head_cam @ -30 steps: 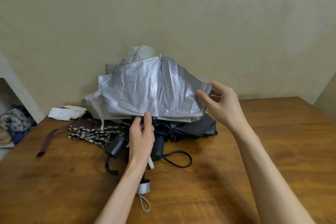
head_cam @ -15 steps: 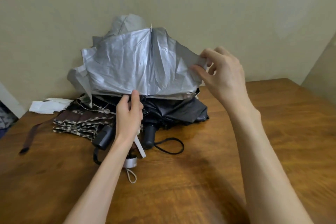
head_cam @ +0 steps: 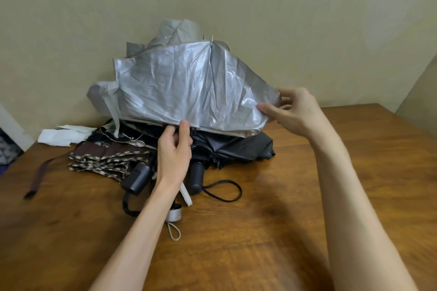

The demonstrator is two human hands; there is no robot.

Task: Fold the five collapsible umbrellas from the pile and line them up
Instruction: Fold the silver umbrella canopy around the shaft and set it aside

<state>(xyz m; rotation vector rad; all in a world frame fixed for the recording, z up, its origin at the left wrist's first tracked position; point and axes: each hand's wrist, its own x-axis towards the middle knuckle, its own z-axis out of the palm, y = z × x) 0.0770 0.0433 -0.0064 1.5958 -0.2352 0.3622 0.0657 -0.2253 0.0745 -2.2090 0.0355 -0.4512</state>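
Note:
A silver umbrella (head_cam: 184, 87) with its canopy spread loose tops the pile against the wall. My left hand (head_cam: 173, 151) pinches the canopy's lower edge at the middle. My right hand (head_cam: 293, 111) pinches its right corner between thumb and fingers. The silver handle (head_cam: 173, 215) with a loop cord lies on the table below my left wrist. Under the canopy sit a black umbrella (head_cam: 234, 146) with a black handle (head_cam: 196, 179), a brown checked umbrella (head_cam: 106, 158) and another dark handle (head_cam: 137, 179). The rest of the pile is hidden.
The pile rests on a wooden table (head_cam: 283, 231) pushed against a beige wall. White paper (head_cam: 61, 136) lies at the back left. A brown strap (head_cam: 39, 177) trails left from the checked umbrella. A black wrist loop (head_cam: 224, 189) lies right of the black handle.
The view has shifted, so the pile sits a bit lower in the frame. My right hand has slid along the canopy's right edge and now pinches its corner lower down; my left hand keeps its hold.

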